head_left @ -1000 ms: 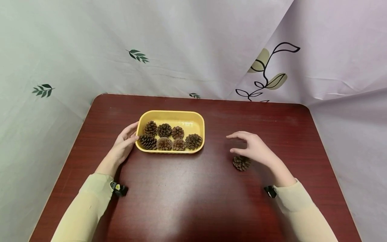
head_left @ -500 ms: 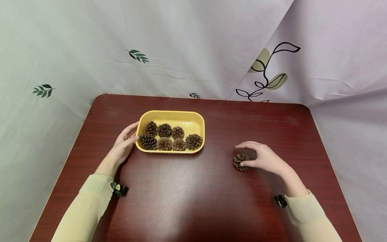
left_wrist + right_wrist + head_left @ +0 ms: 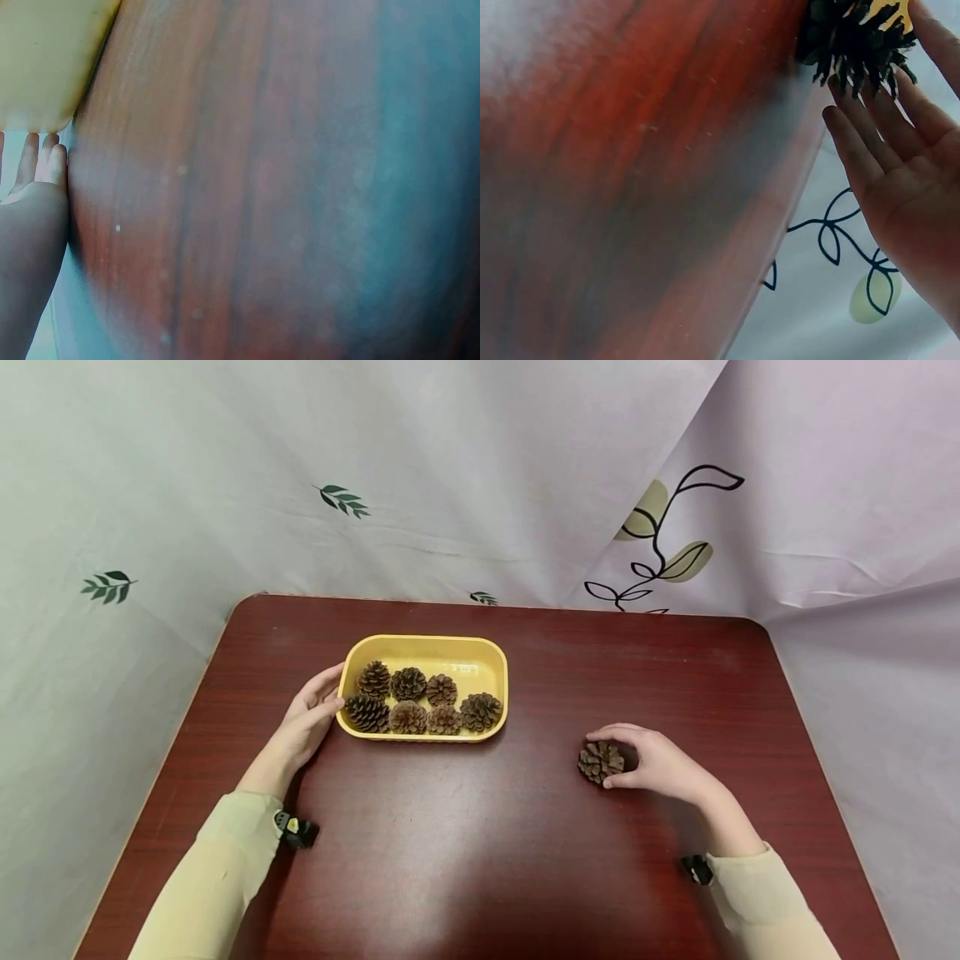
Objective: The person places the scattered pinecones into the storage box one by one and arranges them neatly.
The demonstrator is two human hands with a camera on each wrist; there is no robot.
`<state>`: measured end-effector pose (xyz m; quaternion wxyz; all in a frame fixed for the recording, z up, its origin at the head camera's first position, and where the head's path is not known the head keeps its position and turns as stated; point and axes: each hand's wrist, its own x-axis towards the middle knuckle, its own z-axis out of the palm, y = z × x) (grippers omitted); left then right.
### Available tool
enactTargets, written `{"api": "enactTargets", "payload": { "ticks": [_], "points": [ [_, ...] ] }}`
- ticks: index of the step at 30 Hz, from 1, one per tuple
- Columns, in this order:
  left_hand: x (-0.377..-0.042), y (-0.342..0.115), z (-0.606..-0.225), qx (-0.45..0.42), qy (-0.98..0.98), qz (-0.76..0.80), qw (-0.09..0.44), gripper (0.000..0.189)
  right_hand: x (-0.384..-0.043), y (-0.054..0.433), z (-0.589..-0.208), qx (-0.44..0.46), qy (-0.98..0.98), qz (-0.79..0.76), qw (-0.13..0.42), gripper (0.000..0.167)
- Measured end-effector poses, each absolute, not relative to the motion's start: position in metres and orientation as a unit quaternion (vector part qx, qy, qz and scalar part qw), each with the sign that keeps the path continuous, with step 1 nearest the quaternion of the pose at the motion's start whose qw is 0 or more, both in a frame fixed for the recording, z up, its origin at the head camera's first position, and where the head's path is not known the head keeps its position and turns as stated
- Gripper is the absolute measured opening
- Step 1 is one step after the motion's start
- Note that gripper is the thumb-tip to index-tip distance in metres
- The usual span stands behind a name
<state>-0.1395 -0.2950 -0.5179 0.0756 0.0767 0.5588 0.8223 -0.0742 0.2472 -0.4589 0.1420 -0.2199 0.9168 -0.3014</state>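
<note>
Toward the right of the table, my right hand (image 3: 660, 767) holds a brown pine cone (image 3: 600, 762), the fingers around its far side and the thumb at its near side. In the right wrist view the cone (image 3: 851, 41) looks dark and spiky, between the thumb and fingertips. At centre left stands a yellow plastic bin (image 3: 480, 652) with several pine cones (image 3: 408, 717) in it, lined up in two rows. My left hand (image 3: 303, 718) rests against the bin's left end. Its straight fingers (image 3: 30, 157) touch the bin wall in the left wrist view.
The dark red wooden table (image 3: 465, 827) has rounded far corners. A white curtain (image 3: 450, 485) with leaf prints hangs behind its far edge and along both sides. Each wrist wears a small black camera (image 3: 300, 832).
My right hand has moved down and a little right onto the lone pine cone, and its thumb and fingers have closed around it. The left hand and the bin stay in place.
</note>
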Motion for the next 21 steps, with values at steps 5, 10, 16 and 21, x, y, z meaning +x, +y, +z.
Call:
{"api": "enactTargets", "payload": {
  "ticks": [5, 10, 16, 21],
  "points": [
    [-0.1392, -0.2951, -0.5185, 0.081, 0.554, 0.825, 0.074, 0.048, -0.0733, 0.2467, -0.4628, -0.223, 0.917, -0.302, 0.14, 0.06],
    [-0.139, -0.2948, -0.5173, 0.08, 0.558, 0.823, 0.075, 0.049, -0.0736, 0.2462, -0.4639, -0.222, 0.918, -0.301, 0.133, 0.057],
    [-0.1388, -0.2946, -0.518, 0.082, 0.556, 0.823, 0.075, 0.05, -0.0762, 0.245, -0.4629, -0.22, 0.918, -0.305, 0.126, 0.055],
    [-0.1393, -0.2949, -0.5196, 0.088, 0.553, 0.825, 0.073, 0.049, -0.0818, 0.2428, -0.4606, -0.224, 0.916, -0.312, 0.117, 0.055]
  ]
}}
